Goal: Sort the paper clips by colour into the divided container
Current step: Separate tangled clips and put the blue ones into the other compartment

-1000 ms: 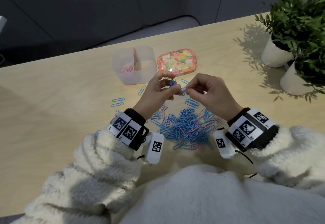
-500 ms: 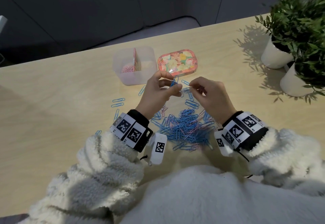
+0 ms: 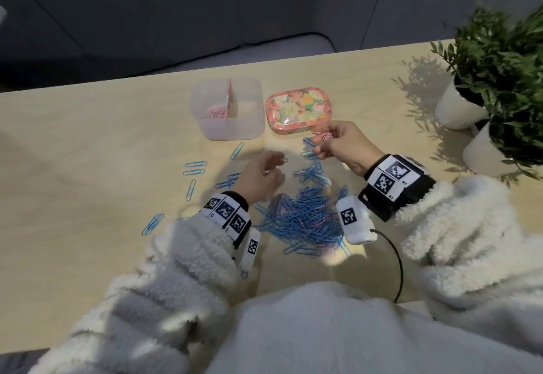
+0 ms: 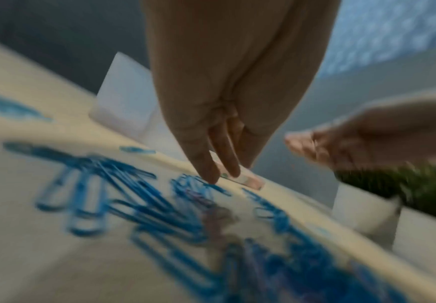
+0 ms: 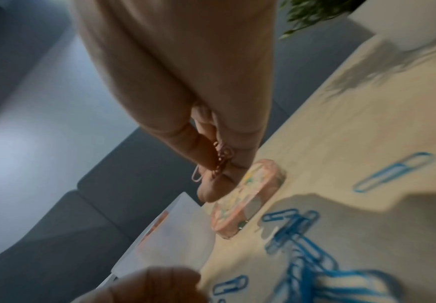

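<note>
Right hand [image 3: 340,146] up by the floral tin [image 3: 299,108], its grip pinched tight on a small bunch of pink paper clips [image 5: 220,158] between thumb and fingertips. Left hand [image 3: 258,178] hovers low over the worktop [image 3: 88,168] with a loose, relaxed grip, fingers pointing down at the blue clips; a dark clip shows at its fingertips, but whether it is held, I cannot tell. The big tangled pile of blue paper clips [image 3: 305,215], a few pink among them, lies between the wrists. Divided container [image 3: 227,109] sits beside the tin, pink clips in its left compartment. Stray blue clips [image 3: 195,168] are scattered left of the pile.
</note>
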